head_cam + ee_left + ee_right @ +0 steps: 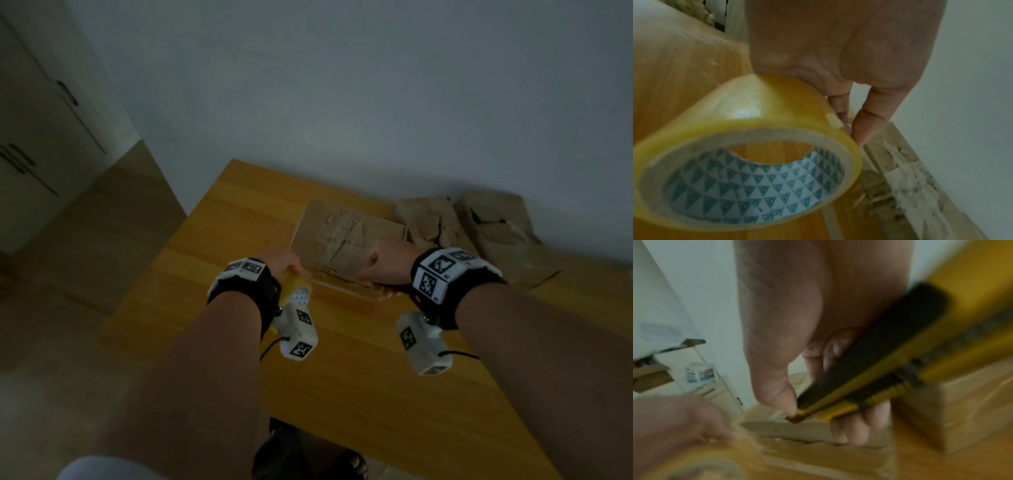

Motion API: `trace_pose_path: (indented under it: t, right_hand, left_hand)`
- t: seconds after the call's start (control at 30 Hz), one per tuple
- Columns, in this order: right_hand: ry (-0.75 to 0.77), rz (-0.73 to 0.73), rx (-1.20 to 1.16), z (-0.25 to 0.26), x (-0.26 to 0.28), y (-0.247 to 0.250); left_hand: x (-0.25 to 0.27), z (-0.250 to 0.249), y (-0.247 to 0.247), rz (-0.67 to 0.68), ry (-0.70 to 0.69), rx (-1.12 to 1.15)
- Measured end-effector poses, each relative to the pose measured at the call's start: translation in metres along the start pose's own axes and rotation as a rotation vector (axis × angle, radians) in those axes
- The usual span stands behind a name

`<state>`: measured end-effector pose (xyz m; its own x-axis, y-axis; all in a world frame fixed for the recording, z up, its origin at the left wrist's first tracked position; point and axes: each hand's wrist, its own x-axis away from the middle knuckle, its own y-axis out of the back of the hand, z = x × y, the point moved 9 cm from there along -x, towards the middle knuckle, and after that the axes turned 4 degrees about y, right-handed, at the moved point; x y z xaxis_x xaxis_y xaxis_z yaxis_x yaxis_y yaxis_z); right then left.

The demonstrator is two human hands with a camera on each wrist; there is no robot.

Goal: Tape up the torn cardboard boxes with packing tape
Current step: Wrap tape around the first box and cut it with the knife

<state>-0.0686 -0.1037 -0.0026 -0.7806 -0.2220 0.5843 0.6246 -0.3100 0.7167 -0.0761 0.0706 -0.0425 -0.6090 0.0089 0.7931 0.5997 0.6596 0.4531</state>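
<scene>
A flat, torn cardboard box (346, 236) lies on the wooden table (342, 377). At its near left corner my left hand (282, 263) grips a roll of clear yellowish packing tape (296, 291); the left wrist view shows the roll (748, 162) held by its outer face, close to the box's ragged edge (900, 178). A clear strip of tape (342, 291) stretches from the roll toward my right hand (380, 267). That hand holds a yellow and black utility knife (869, 378) at the box's near right corner, thumb by its tip.
Two more torn boxes (428, 219) (496, 229) sit against the wall at the table's back right. White cabinets (30, 137) stand at the far left. A sandalled foot (308, 459) shows below the table's near edge.
</scene>
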Motion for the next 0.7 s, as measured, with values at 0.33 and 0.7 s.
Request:
trace_pose_path:
  t: [0.33,0.7]
  right_hand:
    - [-0.024,0.115,0.311,-0.039,-0.014,-0.059]
    - [0.2,-0.351,0.276,0.016,-0.026,0.02]
  left_hand:
    - [0.002,-0.005,0.033,-0.173,-0.026,0.251]
    - [0.004,-0.015,0.071,-0.245,-0.17,0.34]
